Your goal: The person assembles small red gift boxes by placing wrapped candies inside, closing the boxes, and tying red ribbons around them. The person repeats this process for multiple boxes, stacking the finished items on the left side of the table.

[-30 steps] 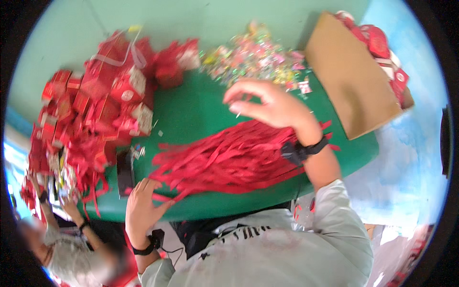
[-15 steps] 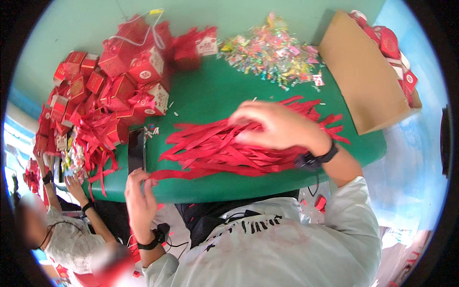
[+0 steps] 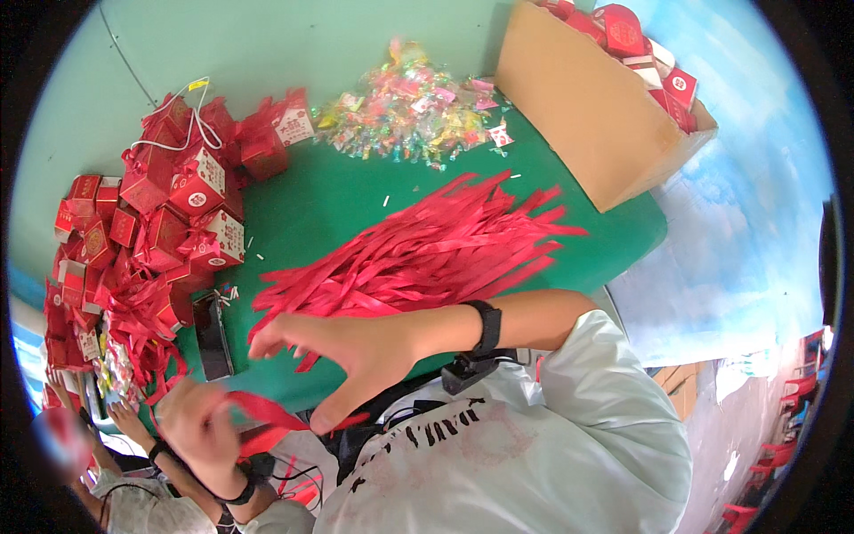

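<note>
Item: loose red ribbon strips (image 3: 427, 254), heaped across the centre of the green table (image 3: 329, 200). Since a second ago the right hand (image 3: 347, 351) is coming off the heap toward the lower left, fingers spread and holding nothing. The left hand (image 3: 200, 423), lower left and blurred, is now pinching a single red ribbon (image 3: 267, 411) drawn clear of the heap; one strip appears separated for use. Adjacent: red gift boxes (image 3: 169, 214) at left, wrapped candies (image 3: 414, 111) at top, cardboard box (image 3: 592, 102) upper right, black phone (image 3: 213, 334).

Wrapped candies (image 3: 414, 111) heaped beside a cardboard box (image 3: 587, 116).
</note>
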`<action>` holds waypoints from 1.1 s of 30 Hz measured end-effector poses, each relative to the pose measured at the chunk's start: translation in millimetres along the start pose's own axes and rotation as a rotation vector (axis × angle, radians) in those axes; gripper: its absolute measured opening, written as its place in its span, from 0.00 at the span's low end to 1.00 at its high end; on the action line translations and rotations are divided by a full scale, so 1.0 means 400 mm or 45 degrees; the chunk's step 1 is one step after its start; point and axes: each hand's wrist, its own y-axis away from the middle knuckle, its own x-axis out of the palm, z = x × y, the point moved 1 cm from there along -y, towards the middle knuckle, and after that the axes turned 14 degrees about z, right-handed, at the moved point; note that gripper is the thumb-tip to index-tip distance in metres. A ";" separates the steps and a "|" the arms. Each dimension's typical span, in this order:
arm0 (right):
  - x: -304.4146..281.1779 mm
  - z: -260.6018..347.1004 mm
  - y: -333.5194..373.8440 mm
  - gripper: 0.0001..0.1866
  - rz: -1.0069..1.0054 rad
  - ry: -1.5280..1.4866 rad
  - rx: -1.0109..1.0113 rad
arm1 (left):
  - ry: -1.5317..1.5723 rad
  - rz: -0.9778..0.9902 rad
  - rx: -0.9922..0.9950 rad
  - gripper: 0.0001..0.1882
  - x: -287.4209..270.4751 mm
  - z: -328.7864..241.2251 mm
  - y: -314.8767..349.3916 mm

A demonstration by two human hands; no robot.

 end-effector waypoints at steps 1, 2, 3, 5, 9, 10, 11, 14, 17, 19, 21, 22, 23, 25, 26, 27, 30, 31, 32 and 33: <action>0.007 -0.008 0.003 0.24 0.056 -0.085 -0.019 | 0.191 0.094 0.004 0.09 0.032 -0.050 -0.087; 0.016 -0.012 -0.007 0.23 0.157 -0.197 -0.060 | 0.141 0.122 0.075 0.10 0.041 -0.075 -0.122; -0.006 -0.014 0.002 0.23 0.445 -0.261 0.106 | 0.118 0.084 0.096 0.09 0.061 -0.073 -0.155; -0.048 0.025 0.019 0.23 0.611 -0.447 0.562 | 0.130 0.019 0.013 0.08 0.079 -0.054 -0.195; -0.163 0.032 0.166 0.22 0.280 -0.139 0.811 | 0.256 0.056 -0.189 0.08 0.130 0.034 -0.192; -0.203 0.030 0.206 0.22 0.125 0.116 0.711 | 0.276 0.106 -0.194 0.07 0.166 0.048 -0.178; -0.241 0.038 0.238 0.21 0.087 0.373 0.757 | 0.325 0.193 -0.156 0.06 0.203 0.044 -0.162; -0.331 0.025 0.289 0.19 -0.078 0.992 1.093 | 0.387 0.328 -0.211 0.09 0.332 0.023 -0.144; -0.383 0.009 0.359 0.18 -0.085 1.221 1.290 | 0.207 0.501 -0.345 0.11 0.432 0.046 -0.145; -0.424 0.012 0.434 0.19 -0.005 1.281 1.284 | 0.141 0.628 -0.294 0.13 0.450 0.047 -0.147; -0.449 0.084 0.458 0.18 -0.069 1.386 1.138 | 0.078 0.675 -0.274 0.16 0.442 0.046 -0.134; -0.458 0.138 0.459 0.18 -0.095 1.437 1.065 | 0.062 0.656 -0.265 0.17 0.425 0.042 -0.130; -0.464 0.211 0.440 0.18 -0.136 1.456 1.086 | 0.040 0.638 -0.265 0.19 0.404 0.041 -0.121; -0.498 0.363 0.423 0.17 -0.253 1.564 1.015 | 0.072 0.617 -0.310 0.22 0.368 0.046 -0.110; -0.532 0.426 0.422 0.16 -0.321 1.647 0.911 | 0.087 0.608 -0.337 0.23 0.352 0.049 -0.103; -0.563 0.496 0.399 0.16 -0.463 1.754 1.034 | 0.097 0.605 -0.382 0.23 0.337 0.051 -0.092; -0.836 0.687 0.442 0.18 -0.574 1.942 0.960 | 0.150 0.628 -0.401 0.23 0.330 0.050 -0.091; -0.929 0.729 0.443 0.17 -0.635 1.949 0.986 | 0.153 0.654 -0.418 0.23 0.322 0.046 -0.087; -1.017 0.768 0.464 0.17 -0.758 1.917 1.096 | 0.153 0.652 -0.393 0.24 0.318 0.040 -0.087; -1.108 0.804 0.496 0.17 -0.896 1.855 1.219 | 0.151 0.651 -0.364 0.24 0.320 0.035 -0.088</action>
